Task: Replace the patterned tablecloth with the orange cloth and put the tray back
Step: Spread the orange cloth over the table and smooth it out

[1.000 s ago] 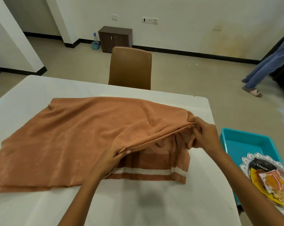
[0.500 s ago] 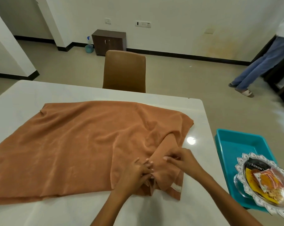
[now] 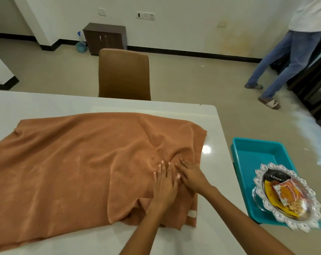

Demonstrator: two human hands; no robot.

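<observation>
One orange cloth (image 3: 78, 162) is spread on the white desk (image 3: 216, 137), with its long axis running left to right across the desk. Its left end is cut off by the picture's edge, and its right end is bunched and folded over, so the layers beneath cannot be made out; only a small pale strip (image 3: 192, 213) of a border is seen at the folded corner nearest the desk's front edge. No patterned tablecloth can be made out.

Two hands are laid on the cloth's right end, side by side and touching. The left hand (image 3: 165, 184) is pressed flat on the fabric, with its fingers straight and slightly spread, pointing away toward the chair. The right hand (image 3: 192, 174) is laid palm down just right of it; its fingertips are sunk among the creases, so it cannot be told whether fabric is pinched or only pressed.

One teal tray (image 3: 251, 162) is seen to the right of the desk, off its edge; what it rests on is hidden. One clear dish with a scalloped rim (image 3: 285, 196) is set on the tray's near end, with snack packets in it whose number cannot be counted.

One brown chair (image 3: 123, 74) is placed at the desk's far side. A second person (image 3: 292, 52), cut off above the waist, is standing well beyond the tray.
</observation>
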